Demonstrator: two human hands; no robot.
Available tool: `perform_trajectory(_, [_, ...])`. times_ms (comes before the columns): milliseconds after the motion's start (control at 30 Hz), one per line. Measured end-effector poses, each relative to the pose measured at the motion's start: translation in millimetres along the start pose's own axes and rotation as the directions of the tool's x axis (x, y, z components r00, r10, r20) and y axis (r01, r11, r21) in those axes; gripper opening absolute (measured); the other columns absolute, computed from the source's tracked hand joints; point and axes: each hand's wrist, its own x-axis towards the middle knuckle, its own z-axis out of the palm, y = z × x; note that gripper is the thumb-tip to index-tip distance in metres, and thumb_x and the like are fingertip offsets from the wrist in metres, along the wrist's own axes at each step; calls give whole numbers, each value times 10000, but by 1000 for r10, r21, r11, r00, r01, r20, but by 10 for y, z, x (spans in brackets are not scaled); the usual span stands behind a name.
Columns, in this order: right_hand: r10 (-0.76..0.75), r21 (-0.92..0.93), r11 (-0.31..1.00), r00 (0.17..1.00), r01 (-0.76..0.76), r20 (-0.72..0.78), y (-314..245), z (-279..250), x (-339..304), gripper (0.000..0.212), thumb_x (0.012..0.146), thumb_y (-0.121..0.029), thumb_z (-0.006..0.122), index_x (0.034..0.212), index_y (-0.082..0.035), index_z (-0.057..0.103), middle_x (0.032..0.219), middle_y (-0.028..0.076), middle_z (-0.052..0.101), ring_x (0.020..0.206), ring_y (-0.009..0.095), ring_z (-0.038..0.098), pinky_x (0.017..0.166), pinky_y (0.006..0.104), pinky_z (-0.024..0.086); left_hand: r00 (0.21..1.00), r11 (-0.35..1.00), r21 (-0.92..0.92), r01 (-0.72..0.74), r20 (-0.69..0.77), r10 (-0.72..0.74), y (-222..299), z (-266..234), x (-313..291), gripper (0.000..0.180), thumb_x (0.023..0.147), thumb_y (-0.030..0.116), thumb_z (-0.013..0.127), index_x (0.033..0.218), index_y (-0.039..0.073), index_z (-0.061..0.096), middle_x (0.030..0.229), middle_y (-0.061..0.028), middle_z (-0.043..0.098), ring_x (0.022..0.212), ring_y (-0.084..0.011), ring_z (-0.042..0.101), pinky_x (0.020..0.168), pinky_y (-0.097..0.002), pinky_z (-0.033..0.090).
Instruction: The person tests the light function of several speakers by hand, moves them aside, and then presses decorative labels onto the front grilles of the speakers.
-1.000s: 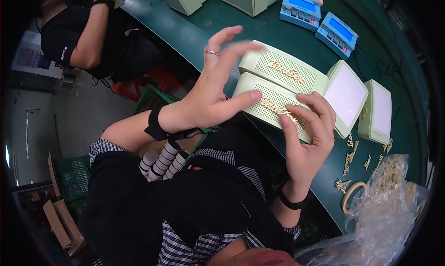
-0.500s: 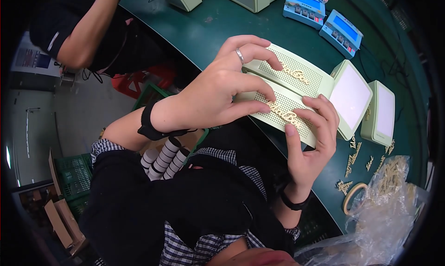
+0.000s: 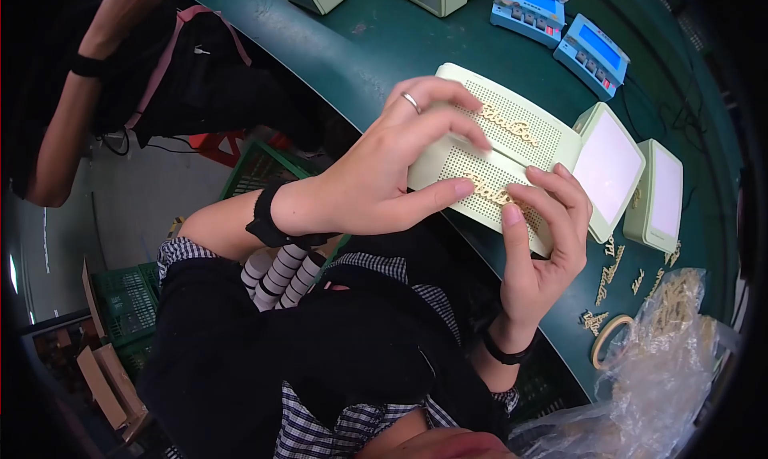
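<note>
Two pale green boxes with perforated fronts lie side by side at the table edge, the far box (image 3: 472,87) and the near box (image 3: 456,167). A gold script lettering piece (image 3: 512,127) sits on the far one. A second gold script lettering piece (image 3: 484,189) lies against the near one's holes. My left hand (image 3: 392,151) has its fingers apart, the thumb at this piece's left end and the index finger raised above the gap between the boxes. With thumb and index finger, my right hand (image 3: 552,227) pinches the right end, its other fingers resting on the near box.
Two more pale green boxes with white panels (image 3: 612,167) stand to the right. Loose gold lettering (image 3: 608,275), a tape roll (image 3: 612,339) and a clear plastic bag (image 3: 664,371) lie nearer. Blue devices with screens (image 3: 592,55) are behind. A co-worker's arm (image 3: 72,131) shows at left.
My left hand's index finger has lifted off the lettering piece and its thumb and index have spread. The right hand has shifted slightly right and down. The co-worker's arm has moved left and down.
</note>
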Motion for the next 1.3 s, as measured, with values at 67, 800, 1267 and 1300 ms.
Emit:
perform_trajectory(67, [5, 1, 1000, 1000, -5, -2, -1, -3, -1, 156, 803, -77, 707, 951, -32, 718, 1130, 108, 665, 1233, 328, 522, 1060, 445, 377, 996, 998, -8, 59, -74, -59, 25, 65, 6, 543, 784, 129, 777, 1254, 45, 519, 1383, -162, 412, 1358, -323, 350, 1108, -451, 321])
perform_trajectory(800, [-68, 271, 959, 996, 82, -62, 316, 62, -182, 631, 825, -227, 733, 1380, -54, 488, 1567, 219, 306, 1437, 392, 322, 1165, 475, 250, 666, 640, -192, 744, 297, -685, 320, -38, 292, 1237, 788, 283, 838, 1485, -35, -133, 1494, -277, 233, 1406, -327, 309, 1164, -399, 272])
perform_trajectory(1267, [-137, 306, 941, 990, 144, -44, 454, 32, -254, 551, 846, -202, 729, 1322, -45, 499, 1572, 253, 268, 1449, 413, 293, 1151, 477, 275, 509, 471, -193, 861, 335, -793, 553, 14, 527, 1315, 756, 284, 862, 1505, 51, -193, 1490, -240, 295, 1400, -330, 321, 1113, -458, 343])
perform_trajectory(1300, [-137, 288, 947, 989, 145, -47, 448, 28, -261, 547, 845, -192, 729, 1321, -46, 500, 1573, 252, 264, 1447, 415, 297, 1148, 475, 280, 405, 388, -121, 914, 359, -841, 609, -13, 584, 1316, 755, 279, 863, 1508, 70, -196, 1490, -234, 300, 1390, -331, 335, 1086, -475, 373])
